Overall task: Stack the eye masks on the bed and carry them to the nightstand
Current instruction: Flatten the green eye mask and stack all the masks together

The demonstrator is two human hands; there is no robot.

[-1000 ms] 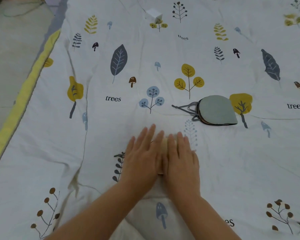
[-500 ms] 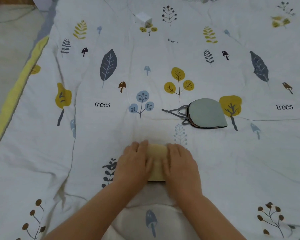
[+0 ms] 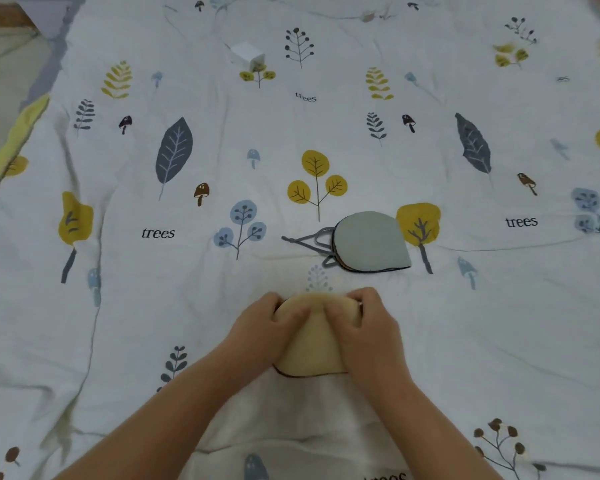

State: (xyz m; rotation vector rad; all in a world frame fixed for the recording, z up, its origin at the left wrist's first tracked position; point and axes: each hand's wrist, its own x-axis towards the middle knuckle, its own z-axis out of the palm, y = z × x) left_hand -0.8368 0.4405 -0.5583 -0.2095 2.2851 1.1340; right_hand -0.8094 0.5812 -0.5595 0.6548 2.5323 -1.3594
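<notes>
- Both hands, left hand (image 3: 260, 332) and right hand (image 3: 368, 332), grip the folded yellow eye mask (image 3: 312, 344), fingers curled over its far edge.
- Folded grey eye mask (image 3: 371, 242) lies apart, farther right on the bed (image 3: 118, 323).
- Remaining: stacking, carrying to nightstand.

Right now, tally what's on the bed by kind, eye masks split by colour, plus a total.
Yellow mask: 1, folded, held by left hand and right hand
Grey mask: 1, folded, lying free with its strap trailing left
White box: 1, far side of the bed
Total: 3
</notes>
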